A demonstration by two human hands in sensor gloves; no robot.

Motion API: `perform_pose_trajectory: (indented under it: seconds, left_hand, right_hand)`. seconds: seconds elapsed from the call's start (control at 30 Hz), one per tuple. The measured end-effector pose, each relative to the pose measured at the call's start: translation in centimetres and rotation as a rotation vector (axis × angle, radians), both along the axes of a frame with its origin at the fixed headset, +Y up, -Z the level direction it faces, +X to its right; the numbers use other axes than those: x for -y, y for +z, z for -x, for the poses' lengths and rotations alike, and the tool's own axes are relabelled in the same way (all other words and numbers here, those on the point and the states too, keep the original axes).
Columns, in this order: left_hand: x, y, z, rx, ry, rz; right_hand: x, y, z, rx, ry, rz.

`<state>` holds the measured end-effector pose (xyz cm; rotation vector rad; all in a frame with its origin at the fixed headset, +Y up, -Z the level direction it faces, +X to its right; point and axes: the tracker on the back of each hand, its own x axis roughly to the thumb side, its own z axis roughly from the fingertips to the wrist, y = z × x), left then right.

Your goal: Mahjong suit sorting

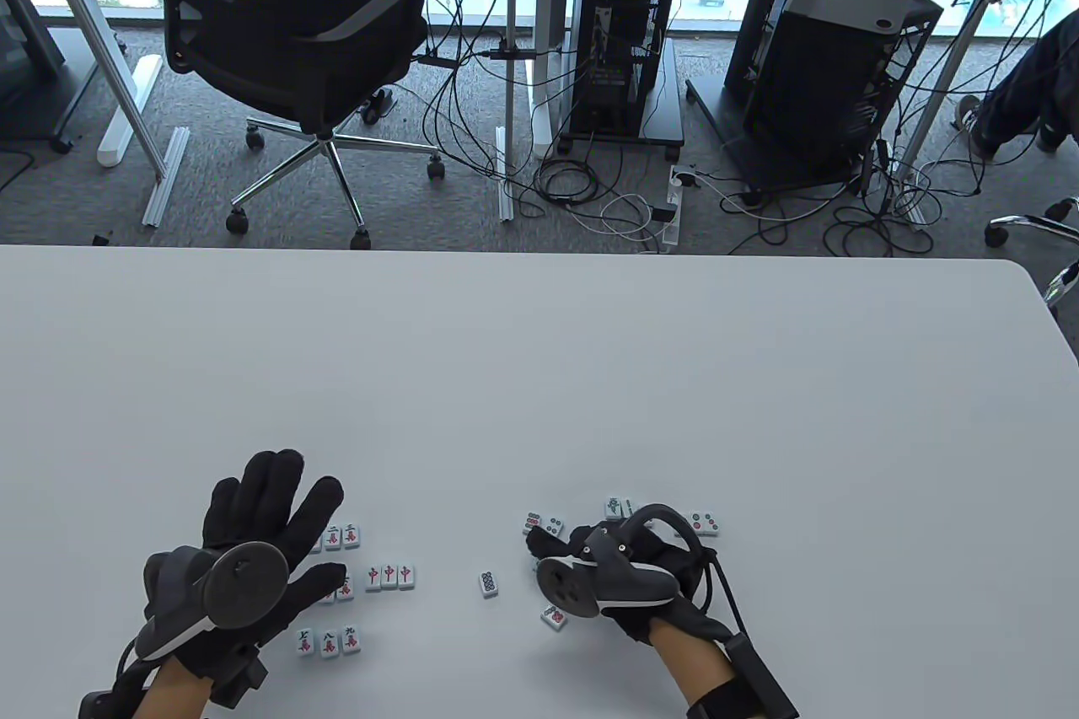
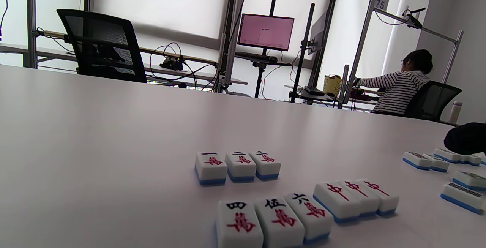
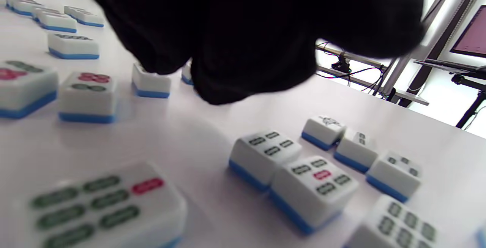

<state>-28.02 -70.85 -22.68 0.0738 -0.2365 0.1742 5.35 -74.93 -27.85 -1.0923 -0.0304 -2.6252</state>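
Here the right hand [image 1: 628,576] hovers low over a loose cluster of tiles; its fingers [image 3: 243,46] curl downward above them, but whether they pinch one I cannot tell, since tracker and glove hide the tips in every view. The left hand [image 1: 253,542] lies spread, fingers straight, flat over the table [image 1: 539,365], holding nothing.

From the right hand outward: bamboo tiles [image 3: 288,164] lie under and around it, unsorted and at odd angles. A dot tile [image 1: 554,618] sits at 7 o'clock of the hand, a lone tile [image 1: 489,582] well apart at 9 o'clock, and a dot pair [image 1: 544,524] at 11 o'clock. By the left hand the character rows [image 2: 237,164] stand ordered in threes, with three red-dragon tiles [image 1: 390,576] at 3 o'clock of that palm.

Judging by looks, the tiles are small, hard, rigid blocks, glossy white on top with blue backs. They are probably light and rather slippery, and unlikely to break. Best taken, I think, by thumb and forefinger across the two long side faces, low down, so the smooth top does not slide out. Neighbours touch in places, so a tile may need nudging clear first. Sliding along the smooth table would also do.
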Motion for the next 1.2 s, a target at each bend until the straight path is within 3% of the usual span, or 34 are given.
perform_pose_trajectory:
  seconds: [0.13, 0.47, 0.83, 0.93, 1.2]
  left_hand:
    - [0.0, 0.0, -0.1, 0.0, -0.002, 0.006]
    - [0.1, 0.0, -0.2, 0.003, -0.005, 0.011]
    - [0.1, 0.0, -0.2, 0.004, -0.006, 0.016]
    - [0.0, 0.0, -0.2, 0.005, 0.0, 0.01]
    - [0.0, 0.0, -0.1, 0.003, 0.005, 0.002]
  right_hand:
    - [0.4, -0.2, 1.4, -0.044, 0.13, -0.025]
    - [1.4, -0.1, 3.6, -0.147, 0.253, -0.083]
    - [1.9, -0.1, 3.9, -0.188, 0.203, -0.101]
    - [0.7, 0.2, 3.1, -0.196, 0.149, -0.175]
    - [-4.3, -0.4, -2.6, 0.096, 0.004, -0.247]
